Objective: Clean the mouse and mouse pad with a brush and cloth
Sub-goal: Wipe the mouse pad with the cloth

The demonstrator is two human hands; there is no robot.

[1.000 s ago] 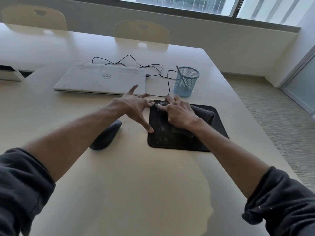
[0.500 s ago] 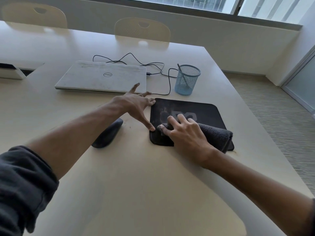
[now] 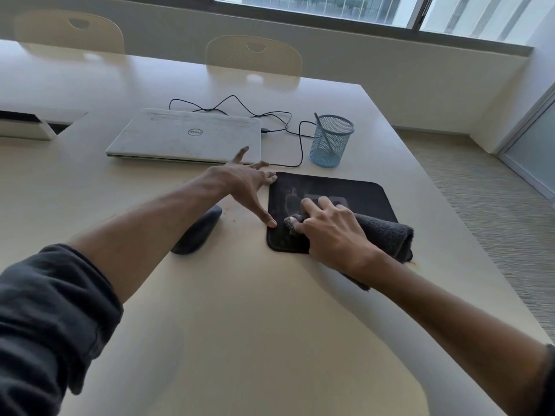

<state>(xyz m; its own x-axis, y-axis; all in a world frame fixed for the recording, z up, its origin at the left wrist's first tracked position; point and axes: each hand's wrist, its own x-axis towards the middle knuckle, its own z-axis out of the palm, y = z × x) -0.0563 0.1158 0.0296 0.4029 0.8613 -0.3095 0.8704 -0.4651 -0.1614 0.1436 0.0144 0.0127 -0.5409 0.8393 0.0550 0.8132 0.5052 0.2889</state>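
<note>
Head view: a folded dark grey cloth [image 3: 387, 235] is being clutched in the curled right grip [image 3: 327, 232] on the black rectangular mouse pad [image 3: 360, 193]; its left edge is being pinned by the splayed left grip [image 3: 243, 181], with the black mouse [image 3: 198, 232] lying on the desk [image 3: 240, 325] left of it.

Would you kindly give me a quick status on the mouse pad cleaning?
Left hand open, fingers pinning mouse pad edge. Right hand gripping cloth on pad. Mouse aside, left. Nothing in the way.
</note>
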